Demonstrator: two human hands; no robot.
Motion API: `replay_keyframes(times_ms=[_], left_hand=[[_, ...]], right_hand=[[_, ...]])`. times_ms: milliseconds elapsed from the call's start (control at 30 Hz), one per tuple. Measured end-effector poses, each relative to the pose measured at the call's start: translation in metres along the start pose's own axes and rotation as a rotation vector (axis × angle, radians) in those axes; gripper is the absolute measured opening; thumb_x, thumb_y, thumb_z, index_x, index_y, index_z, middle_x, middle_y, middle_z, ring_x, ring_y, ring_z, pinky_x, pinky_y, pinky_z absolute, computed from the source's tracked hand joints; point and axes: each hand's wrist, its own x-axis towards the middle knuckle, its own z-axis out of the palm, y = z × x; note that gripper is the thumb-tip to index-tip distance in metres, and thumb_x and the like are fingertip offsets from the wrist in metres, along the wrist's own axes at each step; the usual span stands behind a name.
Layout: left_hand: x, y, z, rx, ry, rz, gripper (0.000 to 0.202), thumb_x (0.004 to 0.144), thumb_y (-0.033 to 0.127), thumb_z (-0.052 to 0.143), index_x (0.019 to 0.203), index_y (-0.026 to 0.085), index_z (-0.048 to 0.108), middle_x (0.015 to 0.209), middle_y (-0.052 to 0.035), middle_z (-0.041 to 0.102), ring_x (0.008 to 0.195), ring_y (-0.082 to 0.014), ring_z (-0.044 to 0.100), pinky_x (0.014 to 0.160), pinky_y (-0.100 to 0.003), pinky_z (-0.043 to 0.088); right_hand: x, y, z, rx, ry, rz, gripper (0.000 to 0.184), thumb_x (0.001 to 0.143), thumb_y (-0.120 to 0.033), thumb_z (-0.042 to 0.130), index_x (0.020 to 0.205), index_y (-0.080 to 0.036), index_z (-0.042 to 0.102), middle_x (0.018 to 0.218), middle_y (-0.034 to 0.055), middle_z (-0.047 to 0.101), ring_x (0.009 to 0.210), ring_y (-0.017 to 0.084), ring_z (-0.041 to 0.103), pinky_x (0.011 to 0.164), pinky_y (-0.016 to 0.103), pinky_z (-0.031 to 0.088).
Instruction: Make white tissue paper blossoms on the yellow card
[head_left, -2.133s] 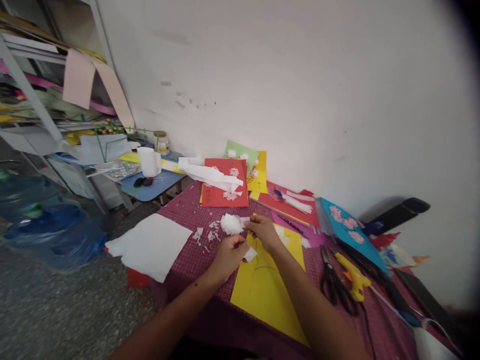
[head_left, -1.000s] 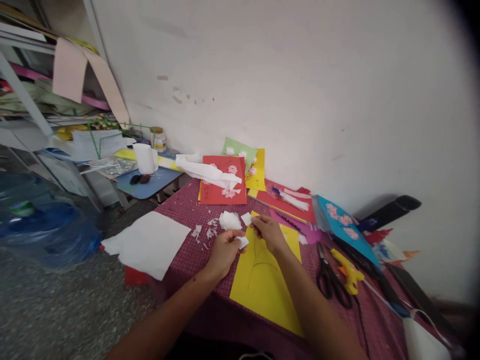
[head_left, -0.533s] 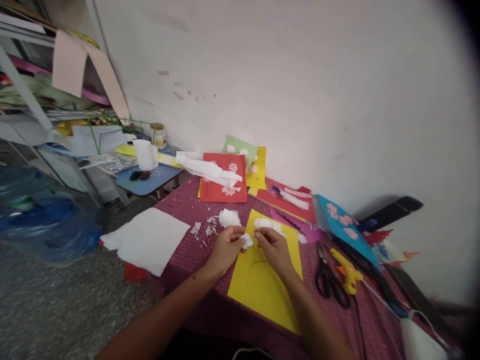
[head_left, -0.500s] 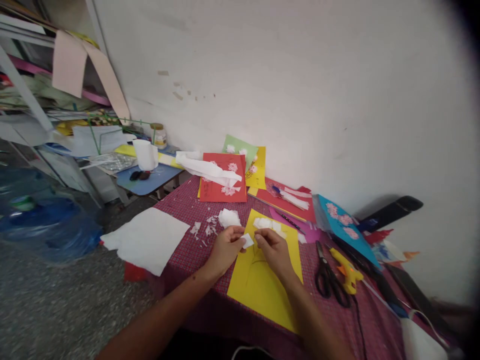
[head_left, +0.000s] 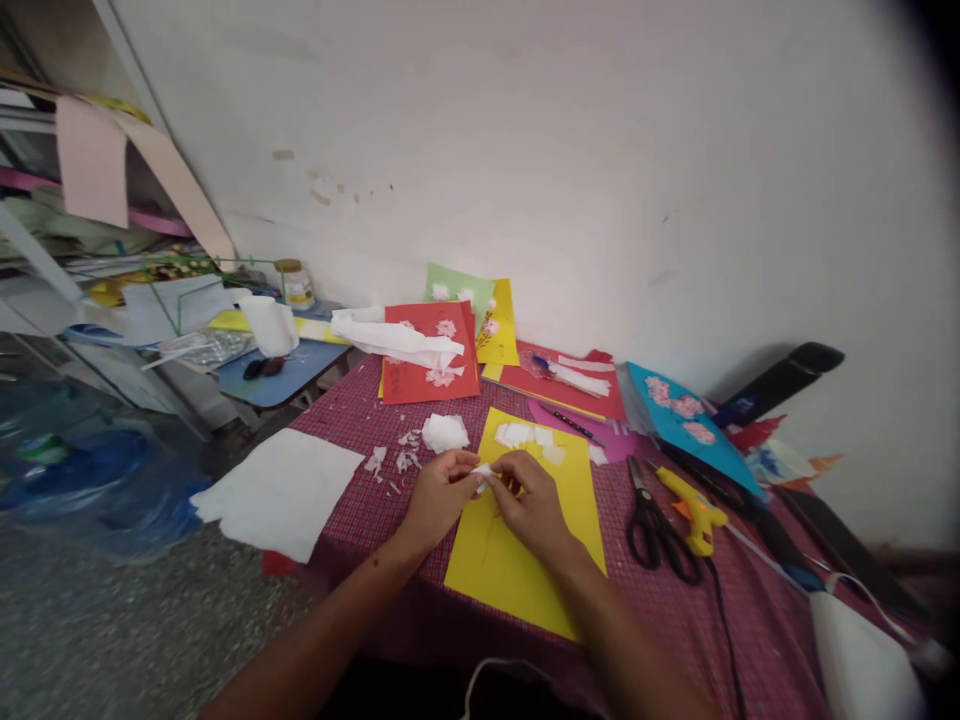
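Observation:
My left hand (head_left: 439, 490) and my right hand (head_left: 525, 500) meet over the upper left part of a yellow paper sheet (head_left: 525, 560). Together they pinch a small white tissue piece (head_left: 482, 471) between their fingertips. Both hands are closed on it. Several white tissue squares (head_left: 525, 436) lie at the top of the yellow sheet. A crumpled white tissue wad (head_left: 444, 432) and small white scraps (head_left: 397, 462) lie just left of it on the red checked tablecloth (head_left: 360, 500).
Black scissors (head_left: 656, 525) and a yellow glue gun (head_left: 694, 510) lie right of the yellow sheet. Red cards (head_left: 427, 365), a blue card (head_left: 686, 425) and a pen (head_left: 574, 425) lie by the wall. A white sheet (head_left: 277, 490) overhangs the left edge. Shelves and water jugs (head_left: 75, 480) stand left.
My right hand left the tissue squares at the top of the yellow sheet and came back to meet my left hand on the small tissue piece. The camera shifted slightly.

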Motion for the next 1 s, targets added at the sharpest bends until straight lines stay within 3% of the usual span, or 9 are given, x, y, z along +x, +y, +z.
replay_keyframes(times_ms=[400,833,1000], left_hand=[[-0.0008,0.0013,-0.0004,0.065,-0.036,0.071,0.013,0.077,0.025,0.063,0.085,0.016,0.065,0.077,-0.0022,0.065,0.066,-0.0116,0.057,0.063,-0.023,0.045],[-0.0015,0.0014,0.0005,0.031,-0.019,0.032,0.023,0.075,0.029,0.066,0.093,0.016,0.063,0.087,-0.0053,0.067,0.071,-0.0137,0.06,0.063,-0.025,0.049],[-0.0029,0.0042,0.0012,0.056,-0.041,0.088,0.012,0.076,0.028,0.063,0.082,0.017,0.06,0.072,0.0002,0.061,0.063,-0.0115,0.057,0.06,-0.023,0.047]], right_hand=[[-0.0001,0.0011,0.0004,-0.022,-0.03,0.006,0.006,0.086,-0.019,0.053,0.083,-0.02,0.058,0.081,0.004,0.058,0.068,0.015,0.053,0.062,0.027,0.044],[0.0001,0.0047,0.0018,-0.077,-0.019,0.006,0.008,0.087,-0.019,0.053,0.081,-0.02,0.059,0.078,0.0038,0.059,0.071,0.016,0.055,0.065,0.028,0.043],[0.0011,0.0034,0.001,-0.093,-0.016,0.01,0.011,0.087,-0.019,0.052,0.08,-0.02,0.06,0.079,0.0045,0.06,0.074,0.017,0.056,0.067,0.029,0.044]])
